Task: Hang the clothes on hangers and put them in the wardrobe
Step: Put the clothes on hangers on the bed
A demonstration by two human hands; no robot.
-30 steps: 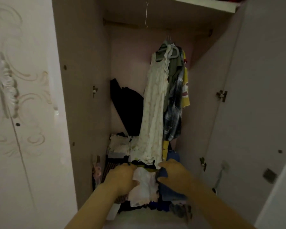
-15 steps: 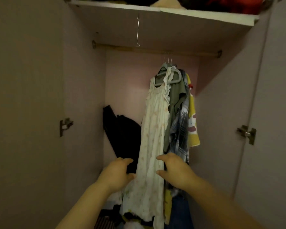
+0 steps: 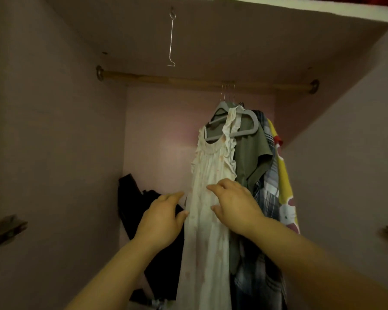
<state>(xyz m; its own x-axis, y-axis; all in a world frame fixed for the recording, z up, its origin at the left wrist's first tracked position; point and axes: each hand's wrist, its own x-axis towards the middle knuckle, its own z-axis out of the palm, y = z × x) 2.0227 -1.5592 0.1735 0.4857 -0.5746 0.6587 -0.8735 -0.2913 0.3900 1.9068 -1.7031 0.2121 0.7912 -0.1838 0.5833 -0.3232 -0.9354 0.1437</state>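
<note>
A white ruffled dress point(image 3: 207, 220) is hanging on a grey hanger point(image 3: 248, 130) from the wooden rail point(image 3: 166, 79) inside the wardrobe, right of the rail's middle. Both hands are reaching up to it at about its waist. The left hand point(image 3: 164, 220) is hovering at the dress's left edge with fingers loosely spread and thumb apart, gripping nothing (whether the fingertips are actually touching the cloth cannot be told). The right hand point(image 3: 235, 206) is lying on the front of the dress, its fingers point(image 3: 215, 186) relaxed and slightly bent against the fabric, the thumb held apart below them, with no fold pinched between them.

Just right of the dress, more clothes are hanging packed together on thin wire hooks: an olive-green shirt point(image 3: 253, 157), then a plaid shirt point(image 3: 267, 198), then a yellow printed garment point(image 3: 285, 182) farthest right. A black garment point(image 3: 132, 198) is slumping against the far wall to the left. A long wire hook point(image 3: 171, 36) is dangling from the underside of the shelf point(image 3: 300, 6) above the rail. A metal hinge point(image 3: 5, 229) is showing on the left side panel.
</note>
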